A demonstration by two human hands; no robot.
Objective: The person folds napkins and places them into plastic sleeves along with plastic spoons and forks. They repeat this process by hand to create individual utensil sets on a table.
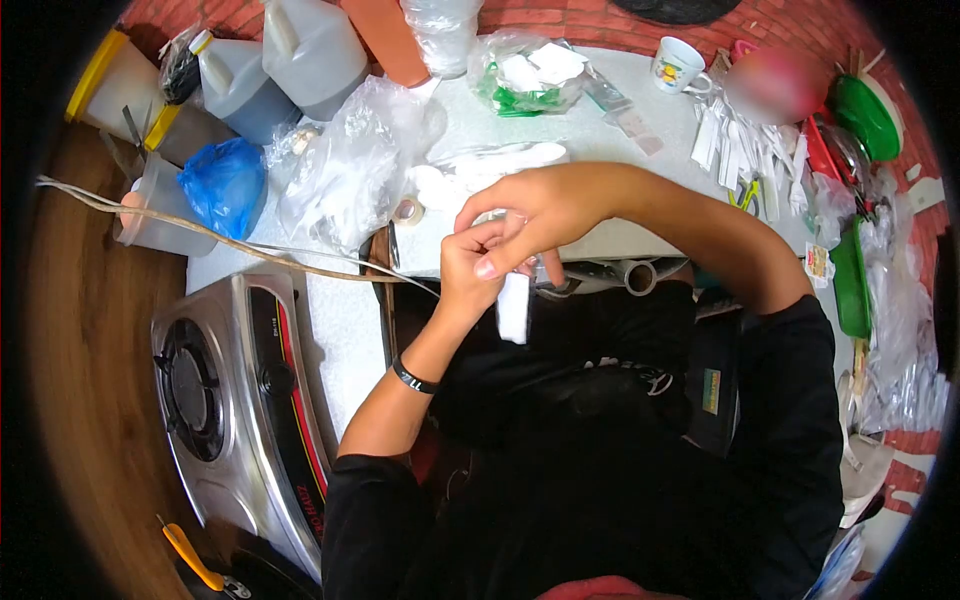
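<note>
Place: a kitchen or small food-prep corner | cooking shown by a tabletop gas stove [240, 390] | liquids kept in plastic jugs [318, 75] beyond the stove | well right of the stove, a printed mug [676, 66] and heaped white plastic cutlery [738, 150] are seen on the bench [455, 115]

Smooth, shiny metal stove [236, 400]

One held strip [514, 310], two jugs [318, 65], one mug [676, 68]
</note>
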